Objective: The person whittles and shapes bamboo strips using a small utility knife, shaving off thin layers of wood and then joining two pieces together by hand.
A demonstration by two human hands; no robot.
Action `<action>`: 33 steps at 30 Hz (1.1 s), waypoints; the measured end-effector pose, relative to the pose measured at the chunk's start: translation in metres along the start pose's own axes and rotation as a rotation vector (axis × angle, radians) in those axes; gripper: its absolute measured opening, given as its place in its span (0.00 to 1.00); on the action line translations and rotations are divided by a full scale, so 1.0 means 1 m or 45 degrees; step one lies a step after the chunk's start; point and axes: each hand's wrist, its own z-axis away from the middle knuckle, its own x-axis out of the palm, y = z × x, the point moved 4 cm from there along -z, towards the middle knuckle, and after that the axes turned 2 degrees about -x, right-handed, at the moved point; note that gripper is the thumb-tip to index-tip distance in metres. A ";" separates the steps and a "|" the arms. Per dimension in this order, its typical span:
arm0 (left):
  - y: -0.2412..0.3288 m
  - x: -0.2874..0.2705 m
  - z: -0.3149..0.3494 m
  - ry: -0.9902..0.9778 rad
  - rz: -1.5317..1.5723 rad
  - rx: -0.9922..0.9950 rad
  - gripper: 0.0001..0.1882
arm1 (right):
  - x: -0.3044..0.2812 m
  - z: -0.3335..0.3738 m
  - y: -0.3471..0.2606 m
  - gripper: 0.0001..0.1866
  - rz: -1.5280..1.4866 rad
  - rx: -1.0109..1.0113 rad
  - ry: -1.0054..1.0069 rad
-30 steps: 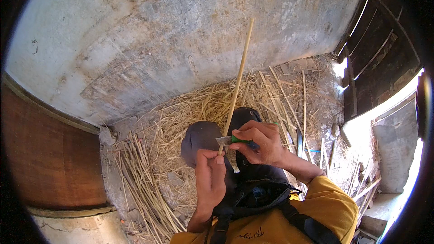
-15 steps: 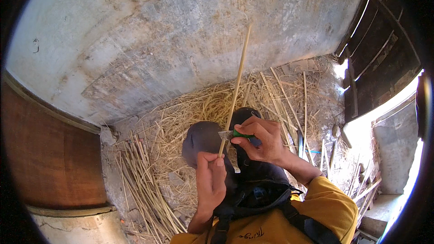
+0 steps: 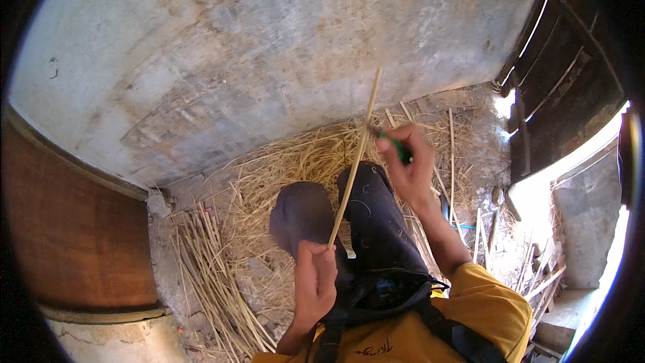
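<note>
Head view: left fingers (image 3: 311, 251) pinch the stick (image 3: 352, 182) at one end.

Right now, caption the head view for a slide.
The left hand grips a pale strip; the right hand holds a green-handled knife by it.

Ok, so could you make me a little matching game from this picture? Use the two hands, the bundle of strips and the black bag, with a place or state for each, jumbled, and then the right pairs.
Column one
1. Left hand
2. Right hand
3. Bundle of strips
4. Black bag

Column two
A. Lies to the left of both hands
B. Grips a green-handled tool
C. Sits against the mustard-yellow shirt
D. Pinches the near end of a pale stick

Right pairs: 1-D, 2-B, 3-A, 4-C
</note>
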 end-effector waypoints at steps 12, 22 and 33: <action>-0.006 -0.001 -0.006 -0.112 0.091 -0.031 0.08 | 0.019 0.018 -0.002 0.16 -0.760 0.523 -0.440; 0.024 0.002 -0.034 -0.054 -0.353 0.140 0.11 | 0.023 0.020 -0.022 0.17 -0.786 0.573 -0.487; 0.026 0.004 -0.038 0.069 -0.289 0.176 0.07 | 0.014 0.046 -0.042 0.18 -0.137 -0.251 -0.571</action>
